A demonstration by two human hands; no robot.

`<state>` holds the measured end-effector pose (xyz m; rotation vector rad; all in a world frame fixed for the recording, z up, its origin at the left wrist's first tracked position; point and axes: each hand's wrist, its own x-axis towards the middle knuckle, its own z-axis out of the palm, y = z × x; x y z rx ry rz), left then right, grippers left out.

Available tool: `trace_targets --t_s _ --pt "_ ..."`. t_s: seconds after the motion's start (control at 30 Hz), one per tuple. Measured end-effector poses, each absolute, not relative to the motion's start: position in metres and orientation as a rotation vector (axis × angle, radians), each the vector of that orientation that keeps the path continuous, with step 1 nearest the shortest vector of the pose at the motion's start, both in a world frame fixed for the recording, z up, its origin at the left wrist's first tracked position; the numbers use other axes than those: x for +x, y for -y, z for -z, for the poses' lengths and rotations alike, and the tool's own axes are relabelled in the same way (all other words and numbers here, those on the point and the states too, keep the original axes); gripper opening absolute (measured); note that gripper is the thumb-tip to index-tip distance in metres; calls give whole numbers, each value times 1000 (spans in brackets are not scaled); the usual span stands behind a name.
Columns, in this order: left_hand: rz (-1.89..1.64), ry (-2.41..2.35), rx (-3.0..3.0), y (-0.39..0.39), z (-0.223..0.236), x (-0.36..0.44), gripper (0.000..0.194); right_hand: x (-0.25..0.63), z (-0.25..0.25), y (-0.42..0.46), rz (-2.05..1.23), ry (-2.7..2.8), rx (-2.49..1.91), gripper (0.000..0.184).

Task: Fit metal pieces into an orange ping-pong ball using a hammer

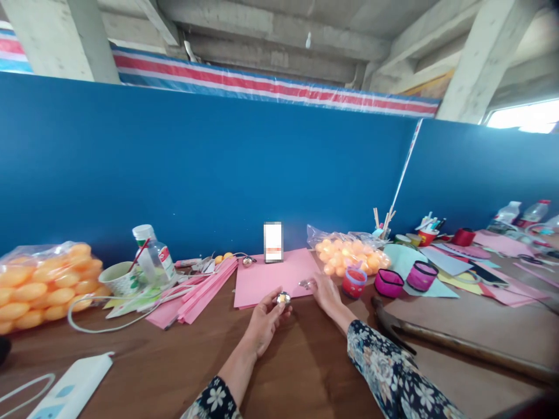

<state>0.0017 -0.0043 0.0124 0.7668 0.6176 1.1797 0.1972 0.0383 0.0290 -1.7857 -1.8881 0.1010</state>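
Observation:
My left hand point(266, 320) is closed with its fingertips on a small shiny silver ball point(283, 298), held just in front of a pink paper sheet point(262, 285). My right hand point(325, 294) reaches over the sheet's right part, its thumb and fingers pinched on a small shiny silver piece point(305, 284) whose kind I cannot make out. Behind the sheet's left corner lies another round silver piece point(247, 261). A red cup with a lilac rim point(354, 282) stands just right of my right hand.
A hammer point(458, 346) lies at right, near my right sleeve. Bags of orange balls point(48, 285) stand at left and behind the red cup. Pink paper strips point(205, 291), a bottle point(152, 253), a white cable and a power strip point(72, 387) occupy the left. A blue partition point(196, 157) closes the back.

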Motion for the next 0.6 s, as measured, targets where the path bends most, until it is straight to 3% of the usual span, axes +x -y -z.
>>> trace_targets --t_s 0.3,0.6 --pt "-1200 -625 754 6 -17 2 52 190 -29 -33 -253 1709 -1607 18" --pt "-1185 -614 695 6 -17 -1 46 151 -20 2 -517 1617 -1161 13"
